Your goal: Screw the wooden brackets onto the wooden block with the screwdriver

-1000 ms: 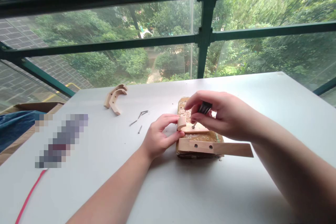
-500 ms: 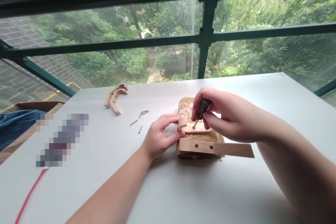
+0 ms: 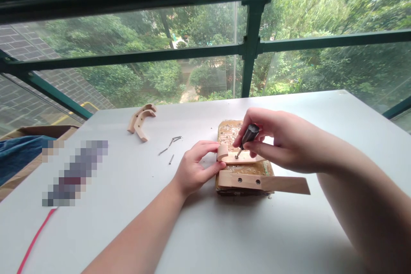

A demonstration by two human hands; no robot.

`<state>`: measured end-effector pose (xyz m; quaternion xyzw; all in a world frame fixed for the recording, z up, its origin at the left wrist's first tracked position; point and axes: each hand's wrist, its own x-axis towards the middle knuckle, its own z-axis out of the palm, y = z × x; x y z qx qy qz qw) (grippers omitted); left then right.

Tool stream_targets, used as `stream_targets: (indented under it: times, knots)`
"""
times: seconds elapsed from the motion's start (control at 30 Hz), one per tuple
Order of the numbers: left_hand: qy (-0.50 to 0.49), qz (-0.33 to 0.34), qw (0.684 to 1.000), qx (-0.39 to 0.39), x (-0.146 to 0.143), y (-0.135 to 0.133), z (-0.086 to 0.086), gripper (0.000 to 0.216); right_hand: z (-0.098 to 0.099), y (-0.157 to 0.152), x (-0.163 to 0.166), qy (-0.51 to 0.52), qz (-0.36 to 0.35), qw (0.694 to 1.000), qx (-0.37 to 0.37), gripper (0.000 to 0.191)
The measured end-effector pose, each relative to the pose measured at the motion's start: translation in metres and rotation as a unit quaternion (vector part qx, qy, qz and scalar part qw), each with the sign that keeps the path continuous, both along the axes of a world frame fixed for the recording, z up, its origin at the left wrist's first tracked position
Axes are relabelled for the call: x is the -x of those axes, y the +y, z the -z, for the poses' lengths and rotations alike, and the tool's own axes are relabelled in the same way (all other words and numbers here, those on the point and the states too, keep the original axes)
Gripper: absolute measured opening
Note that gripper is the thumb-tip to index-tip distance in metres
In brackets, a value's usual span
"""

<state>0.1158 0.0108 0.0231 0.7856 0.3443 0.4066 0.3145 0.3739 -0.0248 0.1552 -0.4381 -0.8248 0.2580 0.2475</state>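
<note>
My right hand (image 3: 272,139) is closed around the black handle of a screwdriver (image 3: 249,133). Its tip meets a screw in a pale wooden hook (image 3: 245,157), which lies across a brown, tape-covered block (image 3: 229,128) full of small holes. At the hook's curled left end, my left hand (image 3: 201,162) grips it between thumb and fingers. Nearer me on the same block lies a second wooden piece (image 3: 279,184) with two dark screws in it; its right end juts past the block. The far end of the hook is partly behind my right hand.
Several loose screws (image 3: 171,141) lie on the white table (image 3: 122,188) left of the block. Two curved wooden hooks (image 3: 141,124) sit further back. A blurred-out object with a red cable (image 3: 35,239) is at the left, near a cardboard box (image 3: 69,130) holding blue cloth.
The screwdriver handle has turned and tilted slightly in my right hand, and its fingers have shifted. My left hand stays on the hook.
</note>
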Motion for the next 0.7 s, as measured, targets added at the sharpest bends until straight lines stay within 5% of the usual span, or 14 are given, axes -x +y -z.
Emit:
stream_targets:
  times: [0.37,0.7]
  knots:
    - [-0.010,0.003,1.000,-0.023,0.0001,0.0006,0.0023,0.034,0.0041,0.0045,0.0021,0.016,0.064,0.998,-0.012,0.033]
    - [0.001,0.000,1.000,-0.024,-0.0010,0.0000,0.0009,0.033,0.0064,0.0053,0.0068,0.034,0.019,0.999,-0.003,0.009]
